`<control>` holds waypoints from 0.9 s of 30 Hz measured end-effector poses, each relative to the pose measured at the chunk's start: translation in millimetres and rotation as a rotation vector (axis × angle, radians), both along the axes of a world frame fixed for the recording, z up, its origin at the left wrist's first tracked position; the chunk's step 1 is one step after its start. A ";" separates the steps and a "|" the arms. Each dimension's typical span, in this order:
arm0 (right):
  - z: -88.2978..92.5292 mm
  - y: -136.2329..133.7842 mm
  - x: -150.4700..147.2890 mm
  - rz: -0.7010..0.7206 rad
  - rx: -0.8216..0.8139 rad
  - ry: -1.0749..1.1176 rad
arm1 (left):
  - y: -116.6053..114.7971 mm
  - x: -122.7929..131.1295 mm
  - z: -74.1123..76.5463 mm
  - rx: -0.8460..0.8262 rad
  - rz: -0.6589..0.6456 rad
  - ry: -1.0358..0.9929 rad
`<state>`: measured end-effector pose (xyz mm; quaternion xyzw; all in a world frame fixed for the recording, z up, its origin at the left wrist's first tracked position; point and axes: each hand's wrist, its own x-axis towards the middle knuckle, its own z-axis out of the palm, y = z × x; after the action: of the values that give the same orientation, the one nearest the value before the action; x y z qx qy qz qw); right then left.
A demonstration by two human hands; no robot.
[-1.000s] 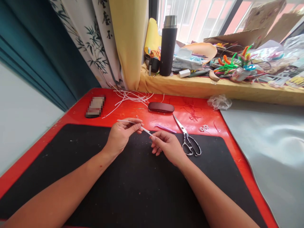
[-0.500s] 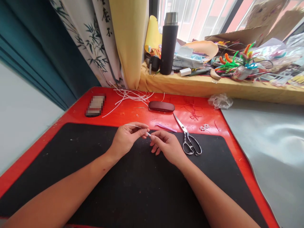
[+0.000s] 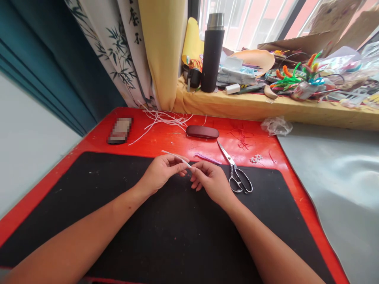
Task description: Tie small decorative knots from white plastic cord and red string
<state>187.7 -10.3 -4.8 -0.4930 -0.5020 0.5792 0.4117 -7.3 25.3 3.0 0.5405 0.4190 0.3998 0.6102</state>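
A thin white strip [image 3: 175,155] runs between my two hands above the far part of the black mat [image 3: 177,228]. My left hand [image 3: 166,169] pinches it near its right end, and its free end points up to the left. At that right end, the thumb and finger of my right hand [image 3: 210,177] are closed on the strip. Just right of my right hand lie silver scissors [image 3: 233,167], blades pointing away. Purple tweezers [image 3: 207,158] rest beyond my hands at the mat's far edge.
Loose white strips [image 3: 166,119], a dark red case [image 3: 202,131], a phone [image 3: 120,131], red threads [image 3: 242,138] and small pale beads [image 3: 256,158] lie on the red table [image 3: 154,144]. Behind, the cluttered sill holds a black thermos [image 3: 212,55]. A grey sheet [image 3: 331,173] covers the right side.
The white strip has tilted, and more of it shows above my left hand. Both hands have shifted slightly right in view, and their fingers have come closer together.
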 end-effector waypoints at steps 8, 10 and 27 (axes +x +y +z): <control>-0.7 -0.3 -0.4 -0.006 -0.013 0.002 | 0.7 0.2 0.7 -0.001 0.018 0.038; -0.7 -0.5 -0.5 0.000 -0.016 0.002 | 0.5 0.7 1.1 -0.002 0.031 0.041; -1.2 -1.4 -1.3 0.006 -0.021 -0.005 | 1.1 -0.6 -2.0 0.029 0.049 0.074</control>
<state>186.4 -11.7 -6.0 -0.4972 -0.4981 0.5845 0.4037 -7.9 26.4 1.0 0.5536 0.4484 0.4003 0.5763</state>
